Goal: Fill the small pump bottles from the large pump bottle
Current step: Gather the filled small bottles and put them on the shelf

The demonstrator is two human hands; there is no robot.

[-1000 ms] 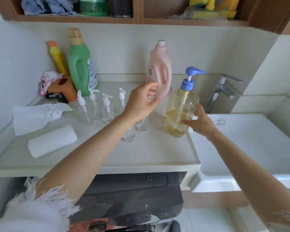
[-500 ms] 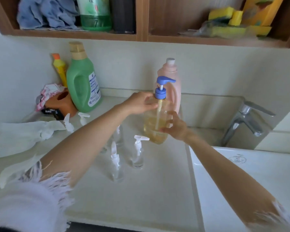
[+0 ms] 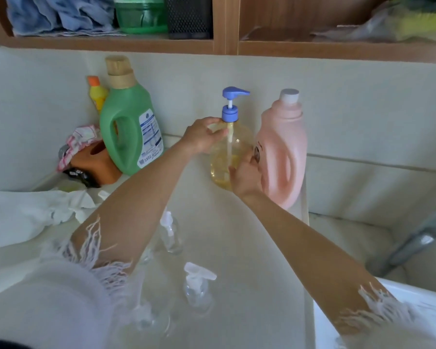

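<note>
Blurred worktop (image 3: 249, 248): both hands grasp the large pump bottle (image 3: 230, 149), left hand (image 3: 202, 137) at its neck, right hand (image 3: 246, 175) low; the left arm hides some small pump bottles (image 3: 196, 285).

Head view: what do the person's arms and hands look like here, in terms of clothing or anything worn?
Both forearms are bare. The left sleeve is white and fluffy, pushed up, with a feathery fringe trailing over the arm. The right sleeve shows the same white fringe at its edge. No gloves appear on the left hand or the right hand; the picture is too blurred to rule out rings.
</note>
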